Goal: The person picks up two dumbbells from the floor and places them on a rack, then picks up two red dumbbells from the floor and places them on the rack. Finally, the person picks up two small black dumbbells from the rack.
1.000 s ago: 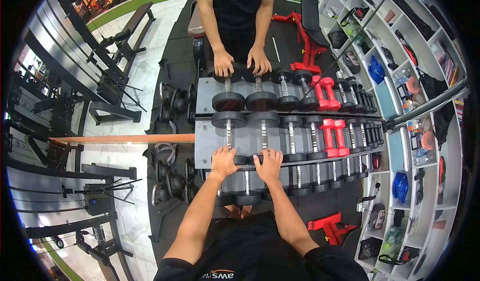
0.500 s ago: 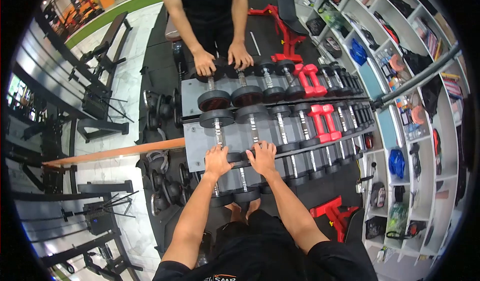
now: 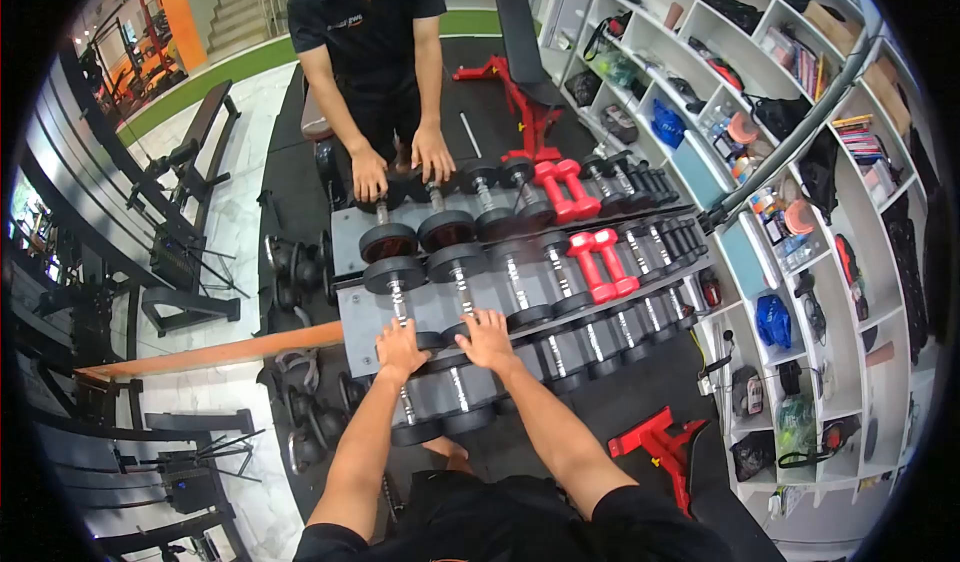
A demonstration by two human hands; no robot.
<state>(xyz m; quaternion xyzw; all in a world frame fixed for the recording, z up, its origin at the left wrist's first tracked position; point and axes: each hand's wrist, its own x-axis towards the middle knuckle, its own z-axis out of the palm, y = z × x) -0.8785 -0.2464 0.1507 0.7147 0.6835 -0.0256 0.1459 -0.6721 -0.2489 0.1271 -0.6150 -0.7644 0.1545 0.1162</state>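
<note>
My left hand (image 3: 402,350) rests on the near head of the leftmost dumbbell (image 3: 399,302) on the rack's upper tier, its fingers laid over the black head. Beside it, my right hand (image 3: 488,339) lies with spread fingers over the near head of the second dumbbell (image 3: 462,292). Both dumbbells have chrome handles and sit on the grey rack (image 3: 365,327); my hands partly cover their near ends. More black dumbbells (image 3: 516,282) stand in a row to the right, with a pair of red dumbbells (image 3: 603,265) among them.
A mirror behind the rack reflects my body (image 3: 365,42) and the dumbbells. Below is a lower row of dumbbells (image 3: 458,387). Kettlebells (image 3: 308,427) stand on the floor at left. A red bench frame (image 3: 660,447) and white shelving (image 3: 735,462) are at right.
My view has tilted up and shifted, so the rack sits farther left and more of the reflection shows. Both hands stay at the near ends of the same two dumbbells.
</note>
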